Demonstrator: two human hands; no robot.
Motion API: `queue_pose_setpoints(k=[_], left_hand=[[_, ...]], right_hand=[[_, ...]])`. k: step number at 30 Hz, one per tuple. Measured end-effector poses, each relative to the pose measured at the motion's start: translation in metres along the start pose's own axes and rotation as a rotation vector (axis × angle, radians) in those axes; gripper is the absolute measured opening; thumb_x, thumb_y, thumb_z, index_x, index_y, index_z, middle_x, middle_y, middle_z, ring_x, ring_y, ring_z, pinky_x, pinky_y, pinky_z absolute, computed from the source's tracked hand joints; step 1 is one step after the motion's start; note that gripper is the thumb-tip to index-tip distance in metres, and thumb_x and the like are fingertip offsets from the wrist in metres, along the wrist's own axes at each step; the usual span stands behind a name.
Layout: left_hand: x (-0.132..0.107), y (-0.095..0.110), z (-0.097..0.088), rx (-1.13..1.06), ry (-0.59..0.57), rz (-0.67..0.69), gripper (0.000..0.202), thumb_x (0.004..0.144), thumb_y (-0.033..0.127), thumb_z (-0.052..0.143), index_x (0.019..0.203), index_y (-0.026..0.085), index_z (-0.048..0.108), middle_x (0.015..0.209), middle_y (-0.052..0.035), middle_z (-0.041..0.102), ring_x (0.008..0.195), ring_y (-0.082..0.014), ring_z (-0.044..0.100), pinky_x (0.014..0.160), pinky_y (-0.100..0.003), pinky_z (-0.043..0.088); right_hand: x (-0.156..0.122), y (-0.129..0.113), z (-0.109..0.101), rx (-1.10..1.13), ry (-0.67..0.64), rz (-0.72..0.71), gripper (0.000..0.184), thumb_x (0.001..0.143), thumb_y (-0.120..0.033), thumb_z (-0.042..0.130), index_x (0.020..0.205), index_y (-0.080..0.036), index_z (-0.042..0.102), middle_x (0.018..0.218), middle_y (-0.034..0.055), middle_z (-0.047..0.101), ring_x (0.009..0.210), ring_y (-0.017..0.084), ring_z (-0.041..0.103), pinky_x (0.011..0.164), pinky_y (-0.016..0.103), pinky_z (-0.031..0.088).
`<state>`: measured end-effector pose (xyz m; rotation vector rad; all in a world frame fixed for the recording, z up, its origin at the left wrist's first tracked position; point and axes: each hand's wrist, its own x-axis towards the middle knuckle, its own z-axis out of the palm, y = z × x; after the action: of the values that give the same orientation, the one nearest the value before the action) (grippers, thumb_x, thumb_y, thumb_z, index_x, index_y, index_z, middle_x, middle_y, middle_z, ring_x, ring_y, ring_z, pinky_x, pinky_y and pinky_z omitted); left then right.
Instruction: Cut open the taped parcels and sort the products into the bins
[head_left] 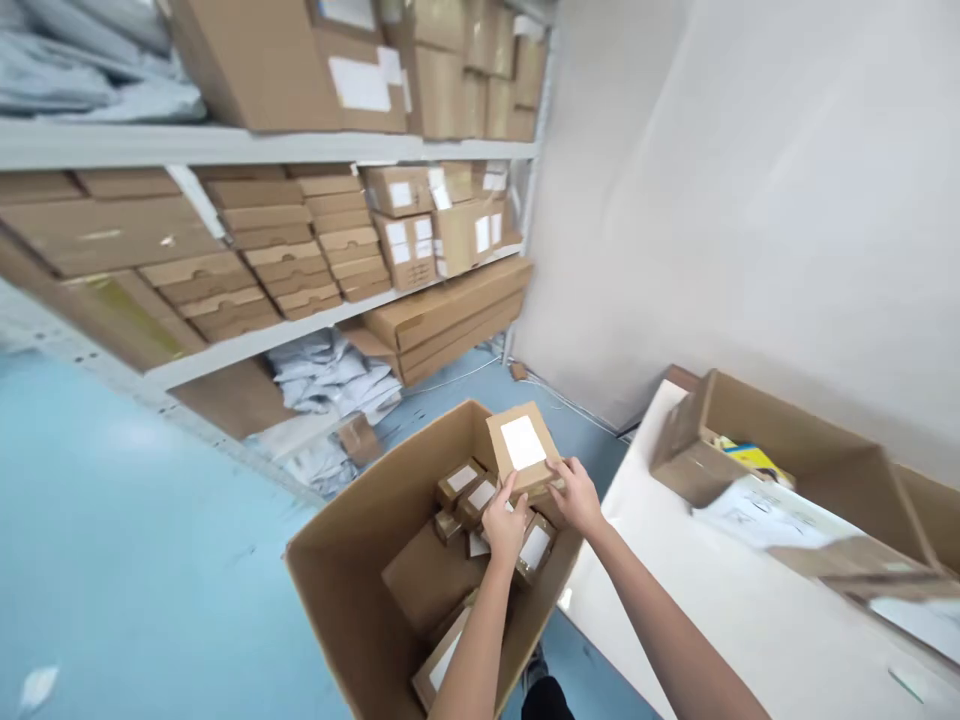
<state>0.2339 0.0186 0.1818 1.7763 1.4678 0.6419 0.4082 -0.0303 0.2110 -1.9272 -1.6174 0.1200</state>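
Both of my hands grip one small cardboard box (pixel 510 425) with a white label on its top face. My left hand (pixel 505 522) holds its near left edge, and my right hand (pixel 576 495) holds its near right corner. The box is held over the far end of a large open carton (pixel 352 565). Inside that carton lie several smaller labelled parcels (pixel 459 478), grouped toward the far right. Another labelled box (pixel 442 655) sits near the carton's front, partly hidden by my left forearm.
Metal shelving (pixel 225 350) on the left carries many cardboard boxes (pixel 337 240) and grey plastic mailers (pixel 330 370). To the right, a white table (pixel 675 570) bears open cartons (pixel 810 430) and papers. A plain wall (pixel 712 200) stands behind. My foot (pixel 535 665) shows on the blue floor.
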Motion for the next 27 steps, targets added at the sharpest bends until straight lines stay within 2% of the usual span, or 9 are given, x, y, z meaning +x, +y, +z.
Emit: queue_pose_setpoints(k=[3,6,9,11,14,17,21,24,27], left_hand=[[-0.025,0.048,0.012,-0.085,-0.109,0.205,0.060,0.092,0.020,0.068,0.149,0.038,0.058,0.148,0.0008,0.064,0.136,-0.0231,0.061,0.113,-0.036,0.052],[-0.055,0.094,0.041,-0.084,-0.258,0.343,0.059,0.091,0.019,0.068,0.147,0.037,0.060,0.147,-0.0001,0.065,0.136,-0.0240,0.062,0.113,-0.037,0.052],[-0.093,0.130,0.080,-0.075,-0.384,0.431,0.060,0.090,0.017,0.070,0.146,0.036,0.061,0.150,-0.0018,0.061,0.135,-0.0242,0.062,0.113,-0.036,0.052],[-0.120,0.146,0.110,-0.072,-0.458,0.464,0.061,0.089,0.014,0.070,0.147,0.035,0.061,0.155,-0.0028,0.057,0.137,-0.0241,0.061,0.114,-0.036,0.051],[-0.159,0.156,0.158,-0.131,-0.561,0.453,0.062,0.087,0.010,0.069,0.145,0.031,0.063,0.157,-0.0055,0.054,0.140,-0.0246,0.058,0.116,-0.037,0.048],[-0.200,0.152,0.211,-0.215,-0.705,0.344,0.060,0.080,0.006,0.070,0.136,0.025,0.071,0.150,-0.0082,0.061,0.140,-0.0259,0.058,0.119,-0.037,0.045],[-0.266,0.123,0.272,-0.235,-0.922,0.116,0.077,0.069,0.006,0.073,0.144,0.020,0.063,0.141,-0.0082,0.069,0.133,-0.0260,0.064,0.116,-0.036,0.047],[-0.310,0.098,0.301,-0.163,-0.874,0.085,0.095,0.065,0.007,0.073,0.156,0.019,0.048,0.150,-0.0092,0.063,0.141,-0.0267,0.057,0.115,-0.032,0.047],[-0.333,0.096,0.316,-0.029,-0.741,0.089,0.097,0.071,0.012,0.066,0.163,0.020,0.035,0.159,-0.0092,0.053,0.147,-0.0255,0.049,0.118,-0.032,0.044]], right_hand=[[-0.046,0.010,-0.065,-0.048,0.129,0.112,0.043,0.088,-0.018,0.066,0.130,-0.030,0.065,0.114,0.0096,0.060,0.109,0.031,0.065,0.094,0.047,0.060],[-0.100,0.028,-0.120,-0.109,0.236,0.241,0.042,0.086,-0.018,0.069,0.127,-0.029,0.066,0.110,0.0084,0.060,0.103,0.030,0.066,0.092,0.046,0.060],[-0.157,0.051,-0.161,-0.159,0.339,0.371,0.042,0.084,-0.017,0.070,0.124,-0.029,0.066,0.108,0.0078,0.060,0.102,0.030,0.066,0.089,0.044,0.060],[-0.196,0.069,-0.177,-0.173,0.391,0.445,0.041,0.085,-0.017,0.069,0.124,-0.028,0.066,0.107,0.0077,0.060,0.102,0.029,0.066,0.088,0.042,0.060],[-0.258,0.101,-0.183,-0.177,0.429,0.566,0.038,0.087,-0.018,0.067,0.124,-0.028,0.067,0.107,0.0072,0.060,0.104,0.028,0.065,0.090,0.040,0.059],[-0.324,0.132,-0.170,-0.179,0.390,0.749,0.038,0.090,-0.019,0.063,0.127,-0.024,0.066,0.112,0.0089,0.061,0.109,0.027,0.064,0.094,0.037,0.055],[-0.409,0.165,-0.144,-0.166,0.099,1.048,0.054,0.090,-0.010,0.056,0.144,-0.019,0.058,0.121,0.0147,0.063,0.117,0.028,0.063,0.098,0.033,0.049],[-0.449,0.186,-0.133,-0.119,-0.141,1.080,0.069,0.089,-0.007,0.054,0.157,-0.020,0.046,0.125,0.0160,0.064,0.120,0.029,0.062,0.098,0.032,0.047],[-0.461,0.207,-0.140,-0.059,-0.237,1.012,0.074,0.091,-0.010,0.053,0.162,-0.025,0.038,0.135,0.0148,0.061,0.124,0.028,0.060,0.101,0.030,0.046]])
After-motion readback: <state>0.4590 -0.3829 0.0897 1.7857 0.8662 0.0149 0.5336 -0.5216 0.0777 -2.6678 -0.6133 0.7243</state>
